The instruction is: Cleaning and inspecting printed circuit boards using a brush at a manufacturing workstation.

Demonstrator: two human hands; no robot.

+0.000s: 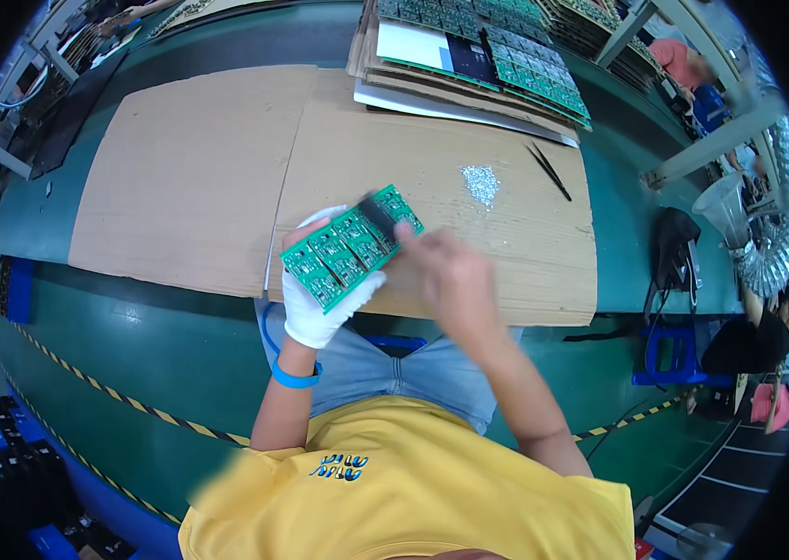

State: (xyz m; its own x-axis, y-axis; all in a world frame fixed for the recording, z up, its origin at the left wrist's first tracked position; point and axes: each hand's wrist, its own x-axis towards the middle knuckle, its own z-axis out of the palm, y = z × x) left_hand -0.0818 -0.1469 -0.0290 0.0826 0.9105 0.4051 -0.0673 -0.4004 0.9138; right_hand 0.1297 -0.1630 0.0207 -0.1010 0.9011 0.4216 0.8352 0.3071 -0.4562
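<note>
Cardboard sheets point(432, 159) cover the green counter point(180, 336). Gloved left hand point(320, 299) has its fingers closed around a green circuit board point(350, 245); blurred bare right hand point(450, 275) touches its upper edge, grip unclear.

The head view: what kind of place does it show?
Probably an electronics assembly workshop. The gloved left hand holds a green circuit board panel, more board panels are stacked on the green workbench, and tweezers lie on cardboard.
</note>
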